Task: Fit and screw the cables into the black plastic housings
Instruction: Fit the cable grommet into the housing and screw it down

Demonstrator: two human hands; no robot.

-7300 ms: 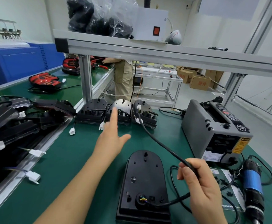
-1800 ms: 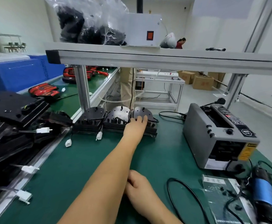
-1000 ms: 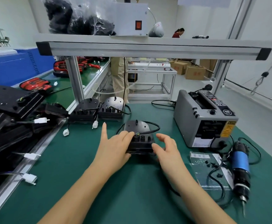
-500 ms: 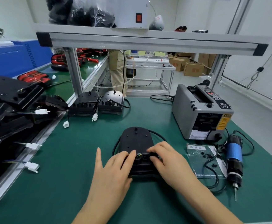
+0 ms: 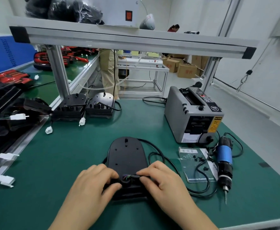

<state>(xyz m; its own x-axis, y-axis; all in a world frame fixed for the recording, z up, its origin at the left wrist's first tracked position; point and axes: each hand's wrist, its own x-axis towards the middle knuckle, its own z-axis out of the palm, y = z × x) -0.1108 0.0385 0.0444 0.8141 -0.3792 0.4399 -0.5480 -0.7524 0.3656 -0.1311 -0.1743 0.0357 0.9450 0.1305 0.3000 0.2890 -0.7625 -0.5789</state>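
A black plastic housing (image 5: 126,154) lies flat on the green mat in front of me, rounded end away from me. A black cable (image 5: 159,155) loops round its right side and enters a round port with coloured wires (image 5: 125,178) at its near end. My left hand (image 5: 92,185) grips the housing's near left edge, thumb beside the port. My right hand (image 5: 162,180) pinches the cable just right of the port.
Two more housings (image 5: 74,105) (image 5: 101,105) with cables stand at the back by the frame post. A grey tape dispenser (image 5: 192,115) is at the right. A blue electric screwdriver (image 5: 224,163) and a bag of black screws (image 5: 197,163) lie right of my hands. Stacked black parts fill the left.
I reached out and drew a housing from the back row toward me. Over the last half second both hands settled on its near end and my right fingers closed on the cable.
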